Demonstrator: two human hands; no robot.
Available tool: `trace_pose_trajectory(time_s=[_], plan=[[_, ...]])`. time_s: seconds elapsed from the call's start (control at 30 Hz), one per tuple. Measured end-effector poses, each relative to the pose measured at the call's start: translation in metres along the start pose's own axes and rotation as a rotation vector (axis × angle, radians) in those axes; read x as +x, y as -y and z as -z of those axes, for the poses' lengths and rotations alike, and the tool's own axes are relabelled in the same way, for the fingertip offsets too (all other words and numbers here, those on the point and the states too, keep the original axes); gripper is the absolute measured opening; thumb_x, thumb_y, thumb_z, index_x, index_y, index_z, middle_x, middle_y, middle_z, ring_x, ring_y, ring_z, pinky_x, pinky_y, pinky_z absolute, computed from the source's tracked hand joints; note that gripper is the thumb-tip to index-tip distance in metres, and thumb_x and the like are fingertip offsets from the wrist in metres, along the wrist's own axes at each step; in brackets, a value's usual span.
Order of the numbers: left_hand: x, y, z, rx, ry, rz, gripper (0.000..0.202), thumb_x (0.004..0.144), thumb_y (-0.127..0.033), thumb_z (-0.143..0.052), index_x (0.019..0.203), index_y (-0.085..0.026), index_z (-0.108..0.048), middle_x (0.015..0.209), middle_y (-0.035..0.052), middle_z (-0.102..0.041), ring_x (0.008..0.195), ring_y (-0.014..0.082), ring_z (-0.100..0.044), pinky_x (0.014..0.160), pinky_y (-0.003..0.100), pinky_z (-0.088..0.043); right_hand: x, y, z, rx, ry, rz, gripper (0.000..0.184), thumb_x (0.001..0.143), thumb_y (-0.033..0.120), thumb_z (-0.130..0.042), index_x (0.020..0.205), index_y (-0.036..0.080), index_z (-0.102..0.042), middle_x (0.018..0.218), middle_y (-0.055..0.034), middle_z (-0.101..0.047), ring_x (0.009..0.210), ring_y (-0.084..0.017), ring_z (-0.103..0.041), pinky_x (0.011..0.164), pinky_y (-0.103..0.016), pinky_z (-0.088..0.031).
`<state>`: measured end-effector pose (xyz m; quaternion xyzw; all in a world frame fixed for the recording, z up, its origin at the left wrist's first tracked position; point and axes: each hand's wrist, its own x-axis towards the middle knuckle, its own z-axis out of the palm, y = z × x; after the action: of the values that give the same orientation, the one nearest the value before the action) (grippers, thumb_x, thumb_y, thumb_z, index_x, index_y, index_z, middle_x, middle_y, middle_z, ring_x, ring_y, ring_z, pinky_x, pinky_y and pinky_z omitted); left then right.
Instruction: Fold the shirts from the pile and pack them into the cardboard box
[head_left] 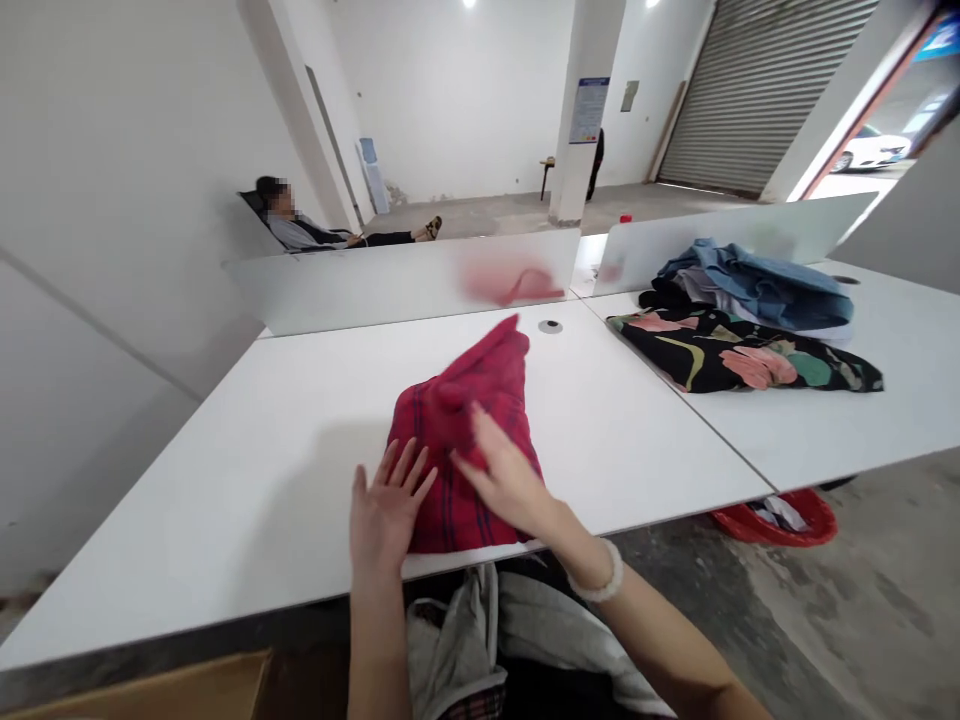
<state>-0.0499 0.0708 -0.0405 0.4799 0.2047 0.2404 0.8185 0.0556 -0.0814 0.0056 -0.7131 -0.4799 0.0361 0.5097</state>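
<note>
A red plaid garment lies bunched on the white table in front of me, its far end folded up into a point. My left hand lies flat, fingers spread, on the garment's near left corner and the table. Crossing over from the right, my right hand rests on the middle of the cloth with its fingers stretched out and a pale bead bracelet on the wrist. Neither hand grips anything.
A pile of clothes, floral black cloth under blue denim, sits on the adjoining table at right. A red basket stands on the floor under it. Grey clothing lies below the table edge. A person reclines behind the divider.
</note>
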Motion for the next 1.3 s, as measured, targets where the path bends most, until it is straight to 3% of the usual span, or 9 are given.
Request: trace_pose_trajectory(time_s=[0.1, 0.23, 0.37, 0.53, 0.7, 0.83, 0.97, 1.1, 1.3], plan=[[-0.027, -0.008, 0.032, -0.098, -0.232, 0.077, 0.07, 0.085, -0.065, -0.025, 0.137, -0.02, -0.038, 0.14, 0.0134, -0.047, 0.126, 0.0278, -0.047, 0.096, 0.048, -0.047, -0.007, -0.002, -0.053, -0.371, 0.387, 0.192, 0.062, 0.086, 0.026, -0.057, 0.143, 0.019, -0.033, 0.148, -0.0151, -0.032, 0.139, -0.03, -0.021, 0.112, -0.052, -0.02], [-0.038, 0.0, 0.041, 0.033, -0.373, 0.106, 0.06, 0.08, -0.046, -0.055, 0.133, -0.024, -0.041, 0.129, 0.0102, -0.058, 0.118, 0.0268, -0.055, 0.096, 0.044, -0.047, -0.025, -0.006, -0.083, -0.507, 0.512, 0.231, 0.065, 0.089, 0.042, -0.054, 0.144, 0.018, -0.031, 0.148, -0.0176, -0.032, 0.139, -0.034, -0.02, 0.111, -0.056, -0.02], [-0.033, 0.011, 0.039, 0.413, -0.377, -0.094, 0.066, 0.073, -0.022, -0.063, 0.134, -0.022, -0.038, 0.135, 0.0119, -0.051, 0.122, 0.0247, -0.051, 0.104, 0.041, -0.04, -0.03, 0.004, -0.048, -0.389, 0.538, 0.269, 0.067, 0.088, 0.06, -0.04, 0.14, 0.018, -0.041, 0.148, -0.0142, -0.034, 0.139, -0.031, -0.021, 0.112, -0.054, -0.022], [-0.037, 0.006, 0.016, 1.112, -0.494, -0.446, 0.049, 0.084, -0.023, -0.048, 0.132, -0.014, -0.043, 0.139, 0.0175, -0.045, 0.131, 0.0287, -0.039, 0.11, 0.049, -0.029, -0.037, -0.009, -0.002, -0.414, 0.383, 0.235, 0.048, 0.095, 0.043, -0.039, 0.137, 0.02, -0.045, 0.144, -0.0091, -0.042, 0.139, -0.026, -0.023, 0.114, -0.054, -0.018], [-0.031, 0.03, -0.048, 1.337, -0.078, -0.693, 0.041, 0.093, -0.029, -0.038, 0.131, -0.015, -0.046, 0.131, 0.0125, -0.056, 0.124, 0.0225, -0.049, 0.109, 0.044, -0.033, -0.046, -0.048, -0.01, -0.402, 0.292, 0.069, 0.052, 0.096, 0.019, -0.032, 0.147, 0.013, -0.025, 0.148, -0.0158, -0.032, 0.139, -0.022, -0.024, 0.112, -0.053, -0.023], [-0.022, 0.065, -0.068, 1.504, 0.16, -0.732, 0.043, 0.096, -0.026, -0.027, 0.132, -0.012, -0.047, 0.136, 0.0125, -0.052, 0.13, 0.0217, -0.043, 0.109, 0.045, -0.034, -0.047, -0.064, -0.007, -0.385, 0.434, 0.181, 0.054, 0.09, 0.01, -0.036, 0.144, 0.01, -0.032, 0.147, -0.0171, -0.033, 0.14, -0.023, -0.02, 0.115, -0.051, -0.018], [-0.024, 0.075, -0.06, 1.662, 0.1, -0.727, 0.053, 0.096, -0.036, -0.033, 0.139, -0.005, -0.036, 0.145, 0.0185, -0.036, 0.136, 0.0273, -0.033, 0.108, 0.048, -0.034, -0.026, -0.084, 0.015, -0.401, 0.549, 0.246, 0.051, 0.093, 0.019, -0.035, 0.144, 0.014, -0.033, 0.149, -0.0121, -0.031, 0.141, -0.023, -0.015, 0.115, -0.052, -0.012], [-0.028, 0.074, -0.06, 1.747, 0.064, -0.717, 0.054, 0.094, -0.04, -0.037, 0.137, -0.007, -0.041, 0.144, 0.0184, -0.038, 0.136, 0.0293, -0.032, 0.108, 0.049, -0.034, 0.029, -0.123, 0.028, -0.492, 0.508, 0.064, 0.051, 0.096, 0.032, -0.032, 0.145, 0.017, -0.03, 0.151, -0.0098, -0.026, 0.141, -0.028, -0.013, 0.111, -0.061, -0.005], [-0.028, 0.072, -0.065, 1.753, 0.046, -0.645, 0.05, 0.094, -0.034, -0.038, 0.134, -0.007, -0.045, 0.143, 0.0176, -0.039, 0.135, 0.0314, -0.033, 0.108, 0.051, -0.032, 0.083, -0.154, 0.01, -0.402, 0.475, -0.011, 0.049, 0.095, 0.037, -0.034, 0.141, 0.02, -0.039, 0.149, -0.0079, -0.033, 0.139, -0.026, -0.025, 0.111, -0.057, -0.017]])
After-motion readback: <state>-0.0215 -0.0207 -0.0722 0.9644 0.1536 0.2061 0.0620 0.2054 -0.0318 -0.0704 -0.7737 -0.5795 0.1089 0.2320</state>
